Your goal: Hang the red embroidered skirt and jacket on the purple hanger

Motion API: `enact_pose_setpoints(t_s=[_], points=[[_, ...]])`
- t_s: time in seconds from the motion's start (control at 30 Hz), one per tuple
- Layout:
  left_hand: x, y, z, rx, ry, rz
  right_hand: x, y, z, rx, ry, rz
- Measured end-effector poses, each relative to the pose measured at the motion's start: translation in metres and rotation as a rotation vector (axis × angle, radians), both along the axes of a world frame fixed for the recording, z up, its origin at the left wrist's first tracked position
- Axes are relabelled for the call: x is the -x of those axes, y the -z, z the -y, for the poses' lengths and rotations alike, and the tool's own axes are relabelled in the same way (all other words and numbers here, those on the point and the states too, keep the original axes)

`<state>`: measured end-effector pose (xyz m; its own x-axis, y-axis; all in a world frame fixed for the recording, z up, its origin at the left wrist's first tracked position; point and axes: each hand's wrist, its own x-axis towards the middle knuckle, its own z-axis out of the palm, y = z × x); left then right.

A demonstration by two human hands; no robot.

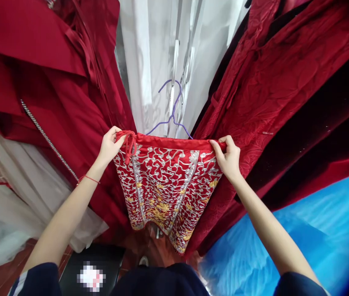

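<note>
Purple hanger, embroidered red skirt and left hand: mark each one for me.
Purple hanger [172, 116], head view: where the hook meets the shoulders.
Embroidered red skirt [165, 183], head view: on its middle panel.
Left hand [110, 146], head view: middle of the hand.

This looked like a clothing shop or a costume store; which of the two could not be told. Red garments [60, 94] crowded the upper left of the frame, with pale, sheer fabric [35, 168] below them. A patterned red garment [254, 90] and dark velvet [280, 158] filled the right, above blue ruffled cloth [294, 242] at lower right. Near the centre, a purple hanger [173, 116] and an embroidered red garment [168, 181] suited such a place.
</note>
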<state>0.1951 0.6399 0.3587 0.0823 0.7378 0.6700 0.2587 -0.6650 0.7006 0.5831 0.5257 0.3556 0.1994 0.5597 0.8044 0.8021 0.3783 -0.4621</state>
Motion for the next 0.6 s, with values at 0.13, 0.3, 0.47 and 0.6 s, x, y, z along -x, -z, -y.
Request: enact_pose_setpoints(t_s=[0.13,0.3,0.47,0.6], points=[[0.003,0.009,0.000,0.030,-0.001,-0.046,-0.006,0.002,-0.002,0.033,-0.025,0.074],[0.009,0.028,0.006,0.087,0.028,-0.019,-0.015,0.007,0.004,0.051,-0.117,0.230],[-0.007,0.044,0.020,0.026,-0.237,-0.025,-0.007,0.013,0.002,0.077,0.046,0.276],[-0.021,0.057,0.039,-0.091,-0.451,-0.150,-0.005,0.022,0.002,0.046,0.089,0.192]])
